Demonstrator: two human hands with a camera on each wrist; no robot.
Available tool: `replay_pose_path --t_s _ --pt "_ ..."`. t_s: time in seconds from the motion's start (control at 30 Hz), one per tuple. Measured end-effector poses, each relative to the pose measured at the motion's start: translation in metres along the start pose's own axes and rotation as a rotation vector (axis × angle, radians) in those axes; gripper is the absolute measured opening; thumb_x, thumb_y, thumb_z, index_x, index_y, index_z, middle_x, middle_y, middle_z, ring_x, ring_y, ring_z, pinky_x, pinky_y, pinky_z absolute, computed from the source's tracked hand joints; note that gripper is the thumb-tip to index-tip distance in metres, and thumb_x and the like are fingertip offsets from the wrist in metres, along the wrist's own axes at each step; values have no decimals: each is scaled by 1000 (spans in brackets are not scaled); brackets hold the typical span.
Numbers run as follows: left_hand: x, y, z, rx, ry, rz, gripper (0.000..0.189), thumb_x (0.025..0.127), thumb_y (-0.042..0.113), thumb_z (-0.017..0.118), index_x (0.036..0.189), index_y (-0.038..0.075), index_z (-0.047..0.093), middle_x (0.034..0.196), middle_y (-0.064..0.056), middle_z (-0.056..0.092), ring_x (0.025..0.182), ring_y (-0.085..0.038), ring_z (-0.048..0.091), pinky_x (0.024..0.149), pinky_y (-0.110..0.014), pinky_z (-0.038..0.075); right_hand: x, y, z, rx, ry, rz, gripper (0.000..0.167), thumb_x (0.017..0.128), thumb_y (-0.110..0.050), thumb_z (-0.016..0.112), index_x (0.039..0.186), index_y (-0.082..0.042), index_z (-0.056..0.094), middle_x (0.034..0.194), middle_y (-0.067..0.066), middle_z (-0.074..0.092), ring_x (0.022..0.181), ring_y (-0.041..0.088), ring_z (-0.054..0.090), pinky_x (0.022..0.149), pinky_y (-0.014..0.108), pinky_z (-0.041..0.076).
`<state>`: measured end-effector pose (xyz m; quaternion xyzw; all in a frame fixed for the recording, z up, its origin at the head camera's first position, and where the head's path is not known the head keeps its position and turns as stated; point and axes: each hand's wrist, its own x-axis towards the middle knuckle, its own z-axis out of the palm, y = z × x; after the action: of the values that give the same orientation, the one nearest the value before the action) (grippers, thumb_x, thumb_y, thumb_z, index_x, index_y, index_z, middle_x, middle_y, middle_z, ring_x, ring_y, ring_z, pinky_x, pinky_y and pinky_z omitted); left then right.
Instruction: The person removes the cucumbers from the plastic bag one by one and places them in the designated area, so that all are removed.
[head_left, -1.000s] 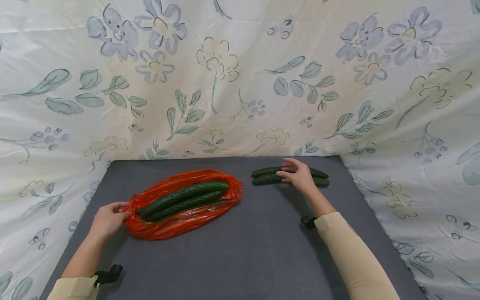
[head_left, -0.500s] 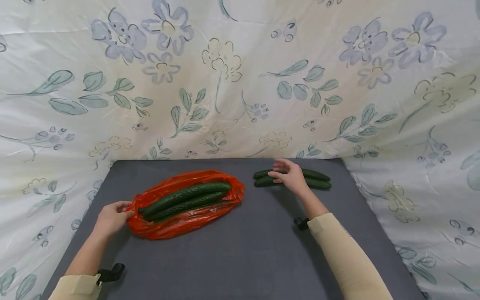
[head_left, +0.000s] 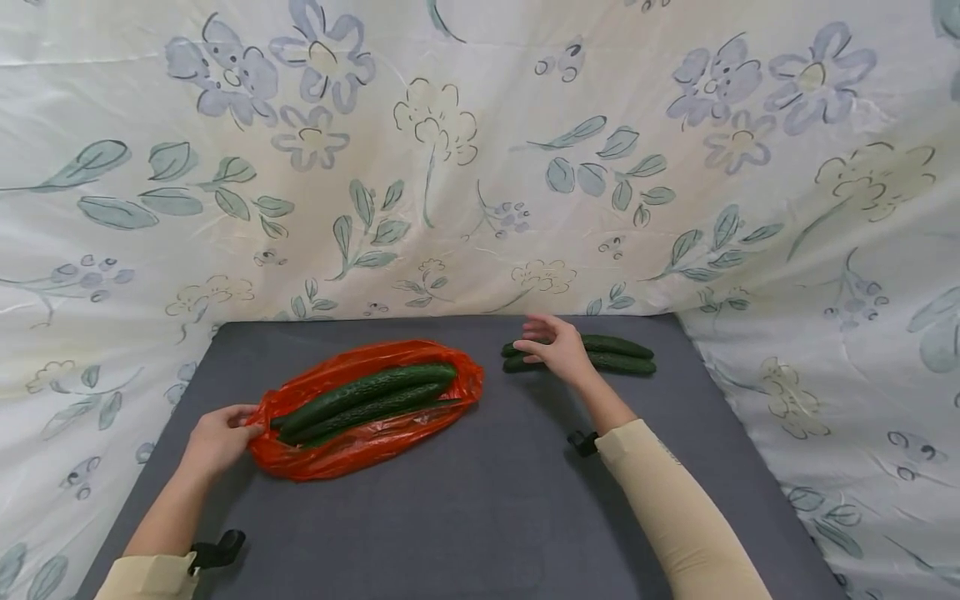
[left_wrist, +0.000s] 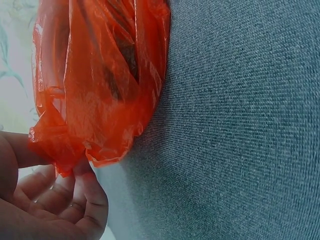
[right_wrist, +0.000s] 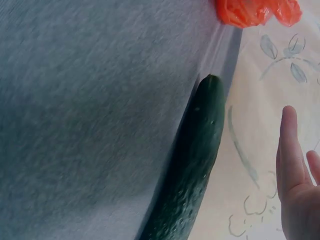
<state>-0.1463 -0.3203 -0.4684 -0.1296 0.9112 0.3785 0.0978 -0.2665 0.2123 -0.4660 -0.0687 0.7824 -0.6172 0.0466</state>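
Observation:
An orange-red plastic bag (head_left: 352, 460) lies on the left half of the table, with dark green cucumbers (head_left: 367, 393) showing through its wide opening. At the bag's near left end my left hand (head_left: 216, 442) pinches the gathered plastic between thumb and fingers; the left wrist view shows this bunched plastic (left_wrist: 57, 142) up close. Two more cucumbers (head_left: 622, 363) lie side by side at the back right. My right hand (head_left: 558, 350) hovers over their left part with fingers extended and holds nothing. In the right wrist view a cucumber (right_wrist: 192, 165) lies beside the hand (right_wrist: 297, 190).
Dark grey cloth covers the table (head_left: 450, 525). A pale floral curtain (head_left: 480, 167) hangs along the back edge and both sides. Black wrist mounts (head_left: 219, 550) sit under the cream sleeves (head_left: 686, 508).
My right hand has moved left above the two loose cucumbers, uncovering more of their right part. My left hand keeps its hold on the bag's end; the bag lies as before.

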Motion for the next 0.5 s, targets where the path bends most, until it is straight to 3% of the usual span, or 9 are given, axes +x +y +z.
replay_pose_path --t_s 0.5 --pt "0 -5 -1 14 0 -4 48 99 18 59 138 -9 52 120 -30 59 100 -35 55 69 -30 48 4 -19 30 10 -53 -14 61 86 -21 80 142 -16 56 136 12 60 122 30 61 86 56 56"
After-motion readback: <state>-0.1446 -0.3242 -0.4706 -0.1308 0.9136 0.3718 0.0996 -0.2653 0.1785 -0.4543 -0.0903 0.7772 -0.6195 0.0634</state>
